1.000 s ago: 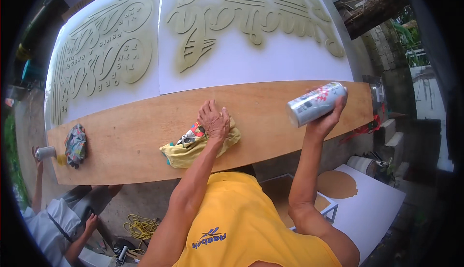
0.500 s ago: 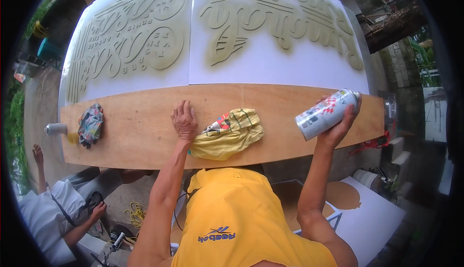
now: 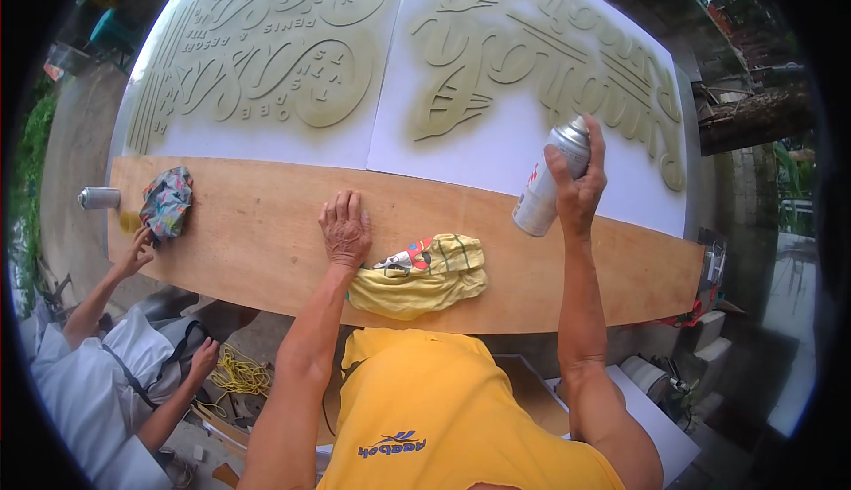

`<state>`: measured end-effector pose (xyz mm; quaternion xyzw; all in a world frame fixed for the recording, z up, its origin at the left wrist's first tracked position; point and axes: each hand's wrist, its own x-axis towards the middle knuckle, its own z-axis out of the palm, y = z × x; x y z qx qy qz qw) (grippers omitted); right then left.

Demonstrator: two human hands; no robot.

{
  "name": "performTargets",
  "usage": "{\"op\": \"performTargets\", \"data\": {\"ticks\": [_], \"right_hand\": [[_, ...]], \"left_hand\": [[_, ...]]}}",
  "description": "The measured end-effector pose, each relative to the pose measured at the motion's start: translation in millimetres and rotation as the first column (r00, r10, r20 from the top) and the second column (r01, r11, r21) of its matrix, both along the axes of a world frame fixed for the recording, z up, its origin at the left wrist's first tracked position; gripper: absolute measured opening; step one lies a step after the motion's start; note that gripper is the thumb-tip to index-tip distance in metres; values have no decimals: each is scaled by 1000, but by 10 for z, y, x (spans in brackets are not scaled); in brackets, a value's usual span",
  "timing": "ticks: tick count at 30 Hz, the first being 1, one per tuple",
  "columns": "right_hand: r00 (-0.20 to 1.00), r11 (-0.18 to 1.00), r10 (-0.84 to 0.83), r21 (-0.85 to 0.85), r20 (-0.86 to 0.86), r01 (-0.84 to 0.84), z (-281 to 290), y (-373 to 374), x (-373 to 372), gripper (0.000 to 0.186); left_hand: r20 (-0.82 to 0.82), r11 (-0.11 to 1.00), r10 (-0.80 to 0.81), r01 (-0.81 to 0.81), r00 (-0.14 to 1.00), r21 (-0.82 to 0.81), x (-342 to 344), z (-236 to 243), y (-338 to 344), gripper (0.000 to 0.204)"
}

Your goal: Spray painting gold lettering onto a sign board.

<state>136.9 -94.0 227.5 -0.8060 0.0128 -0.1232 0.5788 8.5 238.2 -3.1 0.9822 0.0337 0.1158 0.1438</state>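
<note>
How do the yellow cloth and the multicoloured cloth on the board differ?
The yellow cloth looks larger; the multicoloured cloth looks smaller. The yellow cloth lies beside the left hand; the multicoloured cloth lies near the left end of the wooden board. Both are crumpled.

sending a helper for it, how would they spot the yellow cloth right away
Find the long brown wooden board in front of the yellow shirt. Near its close edge, just right of the wearer's left hand, lies the bunched yellow cloth. Its green check lines and red print set it apart from the greyish patterned cloth toward the board's left end.
</note>
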Motion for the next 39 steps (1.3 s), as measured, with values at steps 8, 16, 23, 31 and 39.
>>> {"op": "performTargets", "data": {"ticks": [8, 16, 23, 31, 39], "right_hand": [[965, 875, 54, -479, 255, 78, -522, -23, 1154, 61], [962, 791, 133, -610, 240, 43, -845, -28, 1605, 61], [950, 767, 120, -634, 288, 96, -944, -122, 1914, 61], [941, 756, 181, -652, 287, 54, -910, 64, 2065, 62], [939, 739, 227, -674, 258, 7, -870, 132, 1870, 63]], "left_hand": [[-43, 1000, 7, -7, 999, -8, 27, 72, -29, 53], [-90, 1000, 10, -12, 996, -14, 31, 78, -16, 53], [-119, 1000, 8, -9, 993, -10, 35, 96, -10, 54], [-123, 1000, 14, -14, 992, -4, 25, 106, -14, 54], [-113, 1000, 16, -17, 994, -16, 34, 89, -19, 53]]}}
